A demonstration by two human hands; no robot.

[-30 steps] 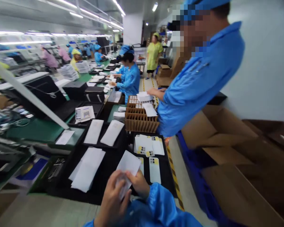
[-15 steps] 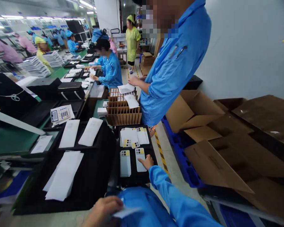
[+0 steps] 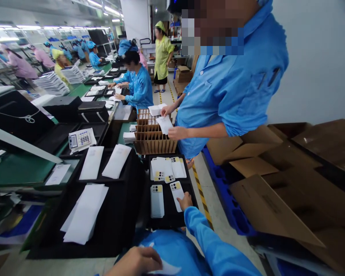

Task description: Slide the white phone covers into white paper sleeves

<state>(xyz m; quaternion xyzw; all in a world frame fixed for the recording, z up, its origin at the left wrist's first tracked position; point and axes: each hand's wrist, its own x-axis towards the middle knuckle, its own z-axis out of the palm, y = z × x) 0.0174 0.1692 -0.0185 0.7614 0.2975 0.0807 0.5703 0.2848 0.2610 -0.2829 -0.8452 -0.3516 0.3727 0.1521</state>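
At the bottom edge, my left hand (image 3: 139, 262) is closed on a thin white flat piece (image 3: 171, 269), partly cut off by the frame. My right hand (image 3: 185, 201) pinches the right edge of a white phone back cover (image 3: 175, 189) with a camera area and yellow film at its top. That cover lies tilted on a black tray (image 3: 168, 220). To its left is a small stack of similar phone back covers (image 3: 157, 205). Farther up the tray, several more covers (image 3: 161, 166) lie overlapped.
White paper sleeves (image 3: 84, 214) lie on black trays at left, near a calculator (image 3: 82, 140). A co-worker in blue (image 3: 207, 99) handles white sleeves over a cardboard divider box (image 3: 155, 145). Open cartons (image 3: 270, 203) and a blue pallet (image 3: 232, 214) stand at right.
The cover under my right hand has turned from straight to tilted, its top leaning left. My left hand has shifted slightly right. The co-worker has turned, both hands now at the sleeves.
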